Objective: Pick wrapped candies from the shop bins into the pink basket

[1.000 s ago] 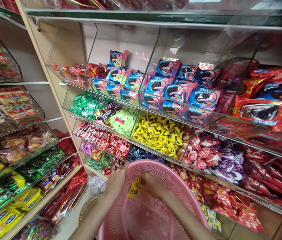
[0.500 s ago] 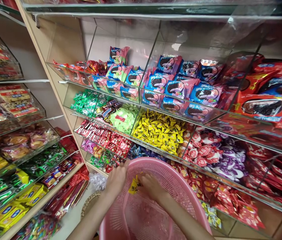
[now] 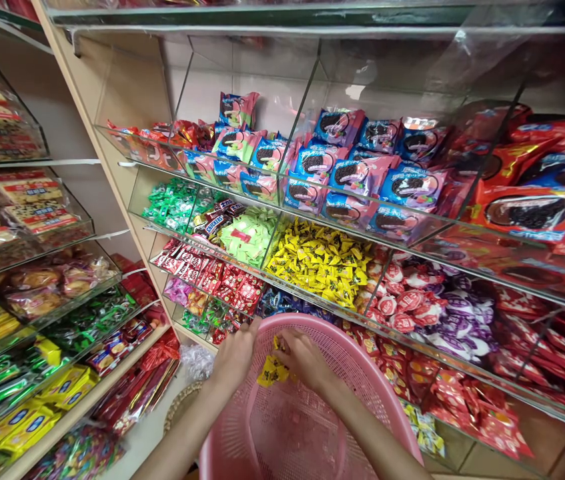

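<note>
A pink plastic basket [image 3: 357, 373] fills the bottom middle of the view. My left hand [image 3: 235, 357] grips its near-left rim, fingers curled over the edge. Just inside the basket, my right hand [image 3: 305, 357] is closed on several small yellow wrapped candies [image 3: 271, 370], which stick out below its fingers. Directly above the basket, behind clear dividers, is a bin heaped with the same yellow candies [image 3: 325, 263].
Tiered clear bins hold blue-and-pink cookie packs [image 3: 352, 173], light-green candies [image 3: 249, 233], red packets [image 3: 212, 273] and red and purple round sweets [image 3: 427, 307]. A second shelf unit [image 3: 22, 267] of snacks stands at the left. A woven basket [image 3: 177, 407] lies on the floor.
The view rose slightly. My right hand shifted a little up within the basket, still with the yellow candies; my left hand stayed on the rim.
</note>
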A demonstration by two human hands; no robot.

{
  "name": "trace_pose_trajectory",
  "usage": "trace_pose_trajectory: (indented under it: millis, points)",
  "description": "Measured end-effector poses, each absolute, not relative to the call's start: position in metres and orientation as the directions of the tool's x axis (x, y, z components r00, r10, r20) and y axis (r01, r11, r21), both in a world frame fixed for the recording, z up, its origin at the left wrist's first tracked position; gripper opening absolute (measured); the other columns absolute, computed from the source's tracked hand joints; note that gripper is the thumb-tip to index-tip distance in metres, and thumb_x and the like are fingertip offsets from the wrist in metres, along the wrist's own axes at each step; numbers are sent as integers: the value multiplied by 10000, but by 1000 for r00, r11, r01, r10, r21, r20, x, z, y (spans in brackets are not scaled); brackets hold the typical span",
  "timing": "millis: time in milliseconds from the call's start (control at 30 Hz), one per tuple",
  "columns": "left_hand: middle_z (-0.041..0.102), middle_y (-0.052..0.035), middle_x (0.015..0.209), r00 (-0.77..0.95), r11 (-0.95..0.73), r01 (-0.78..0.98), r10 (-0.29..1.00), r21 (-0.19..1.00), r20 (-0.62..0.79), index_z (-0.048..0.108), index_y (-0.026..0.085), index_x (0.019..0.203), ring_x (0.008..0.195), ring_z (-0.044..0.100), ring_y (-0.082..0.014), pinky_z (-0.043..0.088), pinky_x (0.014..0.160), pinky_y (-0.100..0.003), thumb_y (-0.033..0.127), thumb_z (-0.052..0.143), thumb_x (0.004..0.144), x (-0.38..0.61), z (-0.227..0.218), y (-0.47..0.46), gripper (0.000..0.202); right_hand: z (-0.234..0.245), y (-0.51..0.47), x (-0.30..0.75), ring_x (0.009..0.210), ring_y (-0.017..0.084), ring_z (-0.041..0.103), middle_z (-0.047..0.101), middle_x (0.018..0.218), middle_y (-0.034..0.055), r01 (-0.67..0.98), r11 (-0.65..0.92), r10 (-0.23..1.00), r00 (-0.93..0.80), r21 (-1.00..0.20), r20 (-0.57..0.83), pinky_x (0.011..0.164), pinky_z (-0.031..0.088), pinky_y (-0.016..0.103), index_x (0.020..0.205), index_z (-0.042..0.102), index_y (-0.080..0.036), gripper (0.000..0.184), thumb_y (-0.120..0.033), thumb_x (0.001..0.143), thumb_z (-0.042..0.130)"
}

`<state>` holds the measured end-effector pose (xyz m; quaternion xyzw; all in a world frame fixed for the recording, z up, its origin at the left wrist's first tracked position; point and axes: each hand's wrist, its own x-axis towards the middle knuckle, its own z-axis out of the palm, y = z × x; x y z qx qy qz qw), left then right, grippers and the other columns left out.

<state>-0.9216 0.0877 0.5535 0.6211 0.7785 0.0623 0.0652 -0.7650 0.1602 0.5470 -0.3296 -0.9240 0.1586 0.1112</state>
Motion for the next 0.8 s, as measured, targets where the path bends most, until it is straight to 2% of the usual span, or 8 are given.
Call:
trace_pose_trajectory:
  millis: [100,233,367,467,567,667,800]
  points:
    - [589,-119,1101,-212,215,964,977,157,-35,290,275,1354,786,632,-190,458,666,-293,176,285,898,-922,552,88,467,545,154,-768,953,199,527,619,945,50,595,759,632,-771,-265,80,857,359,313,896,537,-201,91,-199,806,525]
    - [584,-126,1109,-217,220,966,976,137,-32,278,274,1362,784,635,-187,454,659,-282,176,283,898,-922,552,89,474,538,148,-775,968,205,529,620,966,65,630,752,643,-766,-192,2,888,367,324,914,557,-182,133,-160,790,515]
    - [593,-116,1099,-215,216,966,976,141,-21,264,288,1364,775,637,-186,450,640,-271,188,306,894,-922,553,88,482,547,145,-775,1005,213,521,620,1007,73,637,739,653,-757,-218,2,900,368,326,981,557,-181,186,-186,800,515]
    - [590,-117,1123,-221,221,961,975,167,-21,261,283,1367,803,636,-202,454,650,-286,178,307,890,-923,550,87,490,575,143,-770,976,208,534,621,1000,64,579,767,610,-791,-277,36,866,380,314,960,564,-191,153,-254,835,500]
    - [588,-121,1135,-220,221,957,975,185,-27,264,266,1369,850,626,-214,457,678,-298,156,316,883,-925,546,87,501,616,146,-761,881,190,546,623,905,46,494,805,555,-823,-328,123,784,398,299,863,572,-196,154,-298,873,458]
    - [585,-120,1136,-228,230,953,973,198,-29,286,268,1355,838,625,-206,458,666,-293,190,303,897,-925,544,88,466,654,163,-750,804,178,528,607,825,38,473,821,559,-779,-319,283,747,395,306,902,575,-198,176,-303,889,434]
    - [576,-119,1145,-233,233,952,972,199,-24,297,269,1349,844,624,-204,463,677,-306,207,300,901,-925,543,88,452,682,203,-736,873,191,505,582,920,58,469,844,535,-722,-258,439,788,390,339,962,570,-200,176,-253,886,420]
